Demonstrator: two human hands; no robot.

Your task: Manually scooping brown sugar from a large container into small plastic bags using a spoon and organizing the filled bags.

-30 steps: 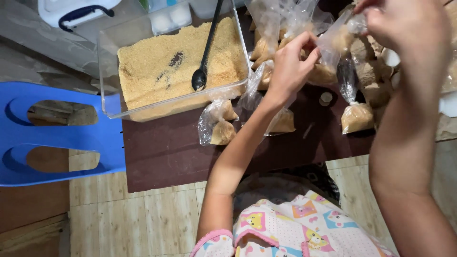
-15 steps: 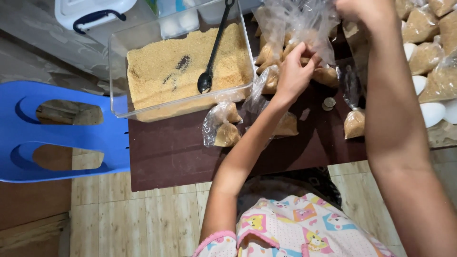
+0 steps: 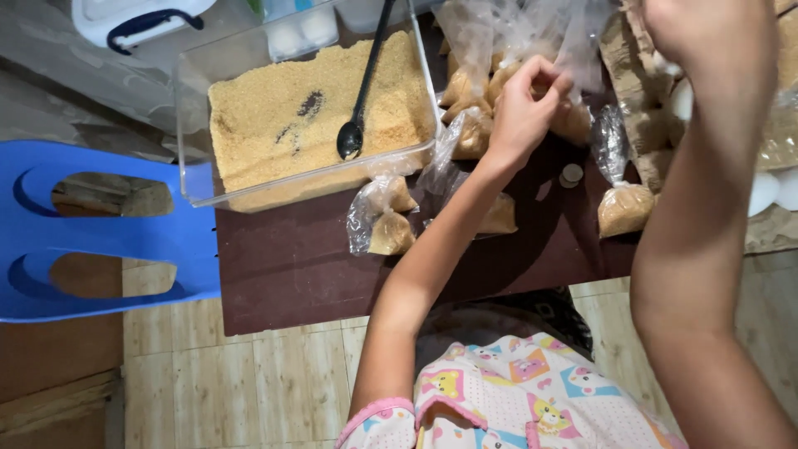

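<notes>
My right hand [image 3: 706, 37] has lifted the clear bag [image 3: 573, 41] higher; my left hand [image 3: 525, 104] pinches its neck, both closed on it. Soft, light, slippery plastic above the desk [image 3: 291, 266]; grip the twisted top.

Right hand [image 3: 698, 33] perhaps higher, blurred.

Bare forearms are seen. Below left hand [image 3: 522, 108], a white top [image 3: 507, 399] w/ cartoon-animal squares is worn; short sleeve [image 3: 376, 420] pink-trimmed.
</notes>
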